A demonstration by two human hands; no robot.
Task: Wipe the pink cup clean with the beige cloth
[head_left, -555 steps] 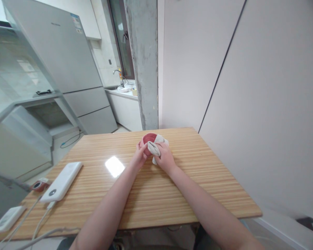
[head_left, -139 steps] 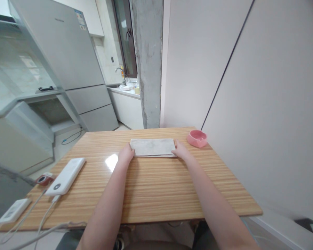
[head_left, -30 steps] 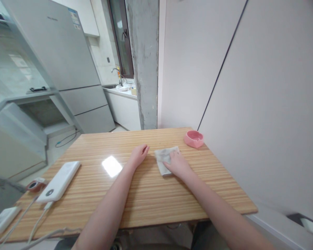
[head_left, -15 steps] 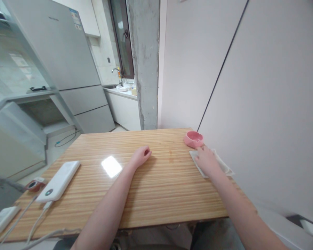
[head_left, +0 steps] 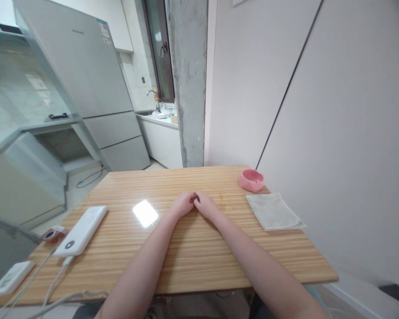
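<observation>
resting hands (head_left: 194,204) meeting on table (head_left: 199,252), fingertips hidden, cloth (head_left: 273,212) apart

Bare table (head_left: 193,248) between power bank (head_left: 81,230), cloth (head_left: 273,212)

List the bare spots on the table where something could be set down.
Free: the wide strip of table near the person, between the forearms and the folded cloth; also the far edge between the power bank and the pink dish. Crowded: the near-left corner with cables, and the middle, where left hand and right hand meet.
</observation>
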